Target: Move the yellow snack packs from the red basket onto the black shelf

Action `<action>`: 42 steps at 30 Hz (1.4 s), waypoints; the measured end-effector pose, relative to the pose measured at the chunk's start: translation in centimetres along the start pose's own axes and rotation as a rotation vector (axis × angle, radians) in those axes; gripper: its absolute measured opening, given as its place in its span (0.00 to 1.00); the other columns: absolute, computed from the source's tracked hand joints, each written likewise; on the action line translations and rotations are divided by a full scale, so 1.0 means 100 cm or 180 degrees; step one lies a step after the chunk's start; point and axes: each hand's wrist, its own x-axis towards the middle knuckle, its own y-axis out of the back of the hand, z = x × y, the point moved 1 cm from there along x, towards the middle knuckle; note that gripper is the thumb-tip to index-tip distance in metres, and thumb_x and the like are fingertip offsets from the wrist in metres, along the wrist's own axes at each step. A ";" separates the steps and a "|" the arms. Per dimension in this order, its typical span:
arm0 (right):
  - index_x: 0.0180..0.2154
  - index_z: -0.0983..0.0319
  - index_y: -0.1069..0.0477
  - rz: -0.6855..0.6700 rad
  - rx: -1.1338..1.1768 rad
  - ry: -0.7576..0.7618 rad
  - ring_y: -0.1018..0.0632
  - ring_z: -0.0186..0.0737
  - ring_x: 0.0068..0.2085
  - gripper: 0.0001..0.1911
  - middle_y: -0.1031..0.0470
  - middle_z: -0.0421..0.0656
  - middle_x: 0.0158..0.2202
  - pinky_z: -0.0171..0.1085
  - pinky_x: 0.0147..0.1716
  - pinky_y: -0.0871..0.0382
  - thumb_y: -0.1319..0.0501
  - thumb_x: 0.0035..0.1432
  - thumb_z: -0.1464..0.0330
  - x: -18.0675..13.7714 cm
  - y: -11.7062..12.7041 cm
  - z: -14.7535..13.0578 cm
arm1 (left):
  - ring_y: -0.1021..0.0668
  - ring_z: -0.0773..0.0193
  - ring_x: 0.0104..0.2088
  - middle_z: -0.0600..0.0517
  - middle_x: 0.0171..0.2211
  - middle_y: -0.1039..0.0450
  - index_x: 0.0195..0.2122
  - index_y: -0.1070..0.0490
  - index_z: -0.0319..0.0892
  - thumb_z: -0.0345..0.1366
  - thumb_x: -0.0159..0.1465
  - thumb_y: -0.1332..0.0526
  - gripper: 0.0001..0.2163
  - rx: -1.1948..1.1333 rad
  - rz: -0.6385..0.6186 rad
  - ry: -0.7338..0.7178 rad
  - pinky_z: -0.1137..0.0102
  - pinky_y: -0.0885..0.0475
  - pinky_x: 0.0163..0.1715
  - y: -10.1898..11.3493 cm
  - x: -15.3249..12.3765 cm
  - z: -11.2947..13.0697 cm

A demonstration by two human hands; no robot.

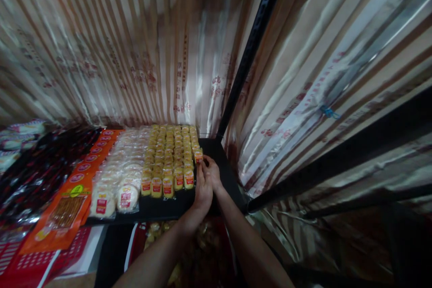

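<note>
Rows of small yellow cakes (168, 184) in clear wrappers with red-and-white labels stand on a black shelf (162, 207). At their right end, one wrapped cake (198, 156) sits at my fingertips. My right hand (212, 173) is closed on it, thumb and fingers bent around its right side. My left hand (203, 189) lies along the right-hand column, its fingers stretched forward and touching the near side of that cake. The two hands overlap, and part of the right palm is hidden.
Left of the cakes are round white packets (127, 195), orange bags (64, 211) and dark shiny packs (43, 171). Below, a red basket (72, 245) and a box with more packets (158, 234). Black posts (253, 45) and striped sheeting (151, 54) enclose the corner.
</note>
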 end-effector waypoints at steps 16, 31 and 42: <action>0.48 0.60 0.30 -0.0013 0.0277 0.0457 0.28 0.43 0.49 0.19 0.27 0.46 0.48 0.42 0.52 0.36 0.46 0.55 0.65 -0.002 -0.017 0.015 | 0.50 0.58 0.65 0.45 0.63 0.49 0.60 0.44 0.38 0.40 0.63 0.51 0.24 -0.0371 0.0150 -0.0027 0.60 0.58 0.64 0.002 0.007 -0.006; 0.52 0.62 0.35 0.0318 -0.0228 0.0442 0.33 0.45 0.55 0.24 0.32 0.48 0.53 0.46 0.56 0.41 0.46 0.52 0.69 -0.010 -0.010 0.009 | 0.47 0.60 0.64 0.40 0.63 0.49 0.60 0.48 0.30 0.35 0.64 0.54 0.24 -0.0027 0.0181 0.0031 0.66 0.53 0.63 0.003 -0.004 0.007; 0.46 0.61 0.31 0.0423 0.0086 0.0374 0.25 0.38 0.39 0.19 0.30 0.46 0.44 0.38 0.42 0.30 0.51 0.55 0.71 -0.110 0.023 -0.032 | 0.37 0.60 0.59 0.46 0.59 0.39 0.58 0.42 0.41 0.38 0.64 0.52 0.21 0.0515 -0.0385 -0.0817 0.64 0.45 0.60 0.040 -0.097 0.008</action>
